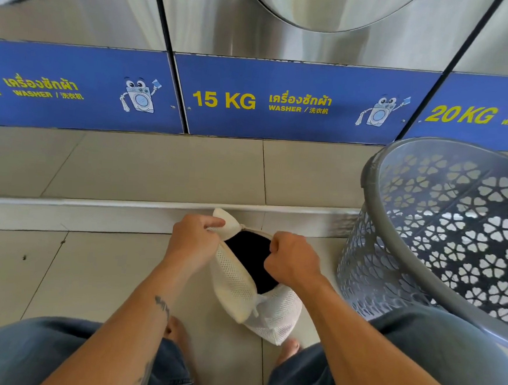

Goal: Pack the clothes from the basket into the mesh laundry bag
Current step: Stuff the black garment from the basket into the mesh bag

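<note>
A white mesh laundry bag (233,285) stands on the tiled floor between my knees, its mouth held apart. Dark clothing (252,257) fills the opening. My left hand (190,237) pinches the far left corner of the bag's mouth. My right hand (291,260) grips the right edge of the mouth with curled fingers. A grey plastic basket (444,234) with flower-shaped cutouts stands at the right, tilted toward me; nothing shows inside it.
A row of steel washers with blue panels (284,103) stands straight ahead on a raised tiled step (124,206). My knees in blue denim (431,358) and bare feet flank the bag. Open floor tiles lie to the left.
</note>
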A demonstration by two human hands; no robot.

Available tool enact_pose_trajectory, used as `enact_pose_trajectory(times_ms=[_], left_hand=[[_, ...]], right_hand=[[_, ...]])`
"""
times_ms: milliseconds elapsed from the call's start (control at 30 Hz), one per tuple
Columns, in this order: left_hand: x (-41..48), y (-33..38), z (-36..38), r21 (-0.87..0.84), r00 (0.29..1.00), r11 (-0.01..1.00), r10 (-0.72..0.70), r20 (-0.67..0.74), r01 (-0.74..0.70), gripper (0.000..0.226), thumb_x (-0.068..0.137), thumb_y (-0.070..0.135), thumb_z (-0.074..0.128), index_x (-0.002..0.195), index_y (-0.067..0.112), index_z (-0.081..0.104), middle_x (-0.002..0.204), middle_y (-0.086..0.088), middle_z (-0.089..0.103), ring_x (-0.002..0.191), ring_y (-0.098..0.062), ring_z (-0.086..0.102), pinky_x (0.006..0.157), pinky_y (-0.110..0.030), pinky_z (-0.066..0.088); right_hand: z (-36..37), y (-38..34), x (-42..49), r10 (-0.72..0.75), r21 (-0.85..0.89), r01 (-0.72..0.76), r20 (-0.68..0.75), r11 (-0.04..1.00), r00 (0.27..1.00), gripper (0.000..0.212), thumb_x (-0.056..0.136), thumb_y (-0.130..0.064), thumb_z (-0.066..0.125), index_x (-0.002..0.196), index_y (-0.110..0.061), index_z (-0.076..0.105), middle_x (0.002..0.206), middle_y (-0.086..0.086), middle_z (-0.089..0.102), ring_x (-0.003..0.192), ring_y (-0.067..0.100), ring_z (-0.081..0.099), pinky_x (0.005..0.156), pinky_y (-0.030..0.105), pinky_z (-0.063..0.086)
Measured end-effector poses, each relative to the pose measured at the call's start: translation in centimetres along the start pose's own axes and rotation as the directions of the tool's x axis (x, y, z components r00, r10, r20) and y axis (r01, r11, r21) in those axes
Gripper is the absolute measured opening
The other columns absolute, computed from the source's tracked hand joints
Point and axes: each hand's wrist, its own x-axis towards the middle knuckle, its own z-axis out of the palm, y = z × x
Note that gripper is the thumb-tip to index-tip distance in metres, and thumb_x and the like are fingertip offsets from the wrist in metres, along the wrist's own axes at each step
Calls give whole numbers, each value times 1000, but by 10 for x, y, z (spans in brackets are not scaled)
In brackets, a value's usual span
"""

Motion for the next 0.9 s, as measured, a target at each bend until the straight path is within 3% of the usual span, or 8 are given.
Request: enact_pose_trajectory(times_ms=[67,233,333,400,500,600,733,900], left_hand=[[-1,2,1,-7,1000,1000,-3,3,3,51,86,-1,41,115,28,72,133,-5,61,115,-23,59,89,-27,48],[-6,3,0,6,1000,1000,-3,17,3,50,86,-1,42,114,27,72,133,-5,61,116,-24,59,93,-31,50],[-8,1,-1,7,999,1000,-6,34,6,51,84,-1,42,113,26,73,130,-4,63,109,-24,63,95,-35,52],[-8,1,-1,-2,999,1000,5,35,-5,53,81,-1,41,114,26,73,127,-4,65,105,-25,66,95,-39,53],[-7,2,-3,-2,999,1000,19,34,-19,53,82,0,41,115,26,73,127,-5,64,105,-26,65,94,-41,54],[-5,2,-4,0,999,1000,20,32,-20,53,82,0,41,117,28,72,129,-5,63,105,-27,65,94,-41,54],[-5,5,-2,14,998,999,46,33,-46,54,83,1,42,120,29,69,133,-4,61,104,-26,65,92,-40,55],[-6,2,-2,41,998,998,39,51,-41,52,84,1,44,121,29,69,135,-3,59,114,-24,59,93,-34,52]], right_hand=[[3,-2,-5,-51,-60,51,3,997,999,29,80,-17,57,107,-12,64,108,7,59,98,28,58,72,34,50],[41,4,-18,-9,51,-9,344,999,939,38,93,-23,49,126,-7,54,119,14,61,104,30,62,86,37,54],[45,6,-12,60,-42,-45,509,998,859,64,98,-27,43,155,-4,22,139,20,54,123,35,56,101,41,47],[42,6,-6,106,-32,-106,538,994,836,75,97,-27,43,159,-4,7,147,21,48,132,37,50,109,43,43],[31,10,3,132,108,-211,493,971,860,70,90,-24,49,154,-7,28,141,15,55,128,32,53,101,38,46],[20,21,9,210,217,-304,369,928,905,47,83,-21,51,128,-9,59,116,12,66,104,29,64,79,32,50],[4,26,10,294,212,-345,240,914,925,36,74,-19,51,104,-9,67,98,9,67,88,28,66,72,31,53],[-24,6,24,150,300,-143,-3,943,989,23,78,-13,53,96,-21,65,97,3,66,88,24,64,80,37,56]])
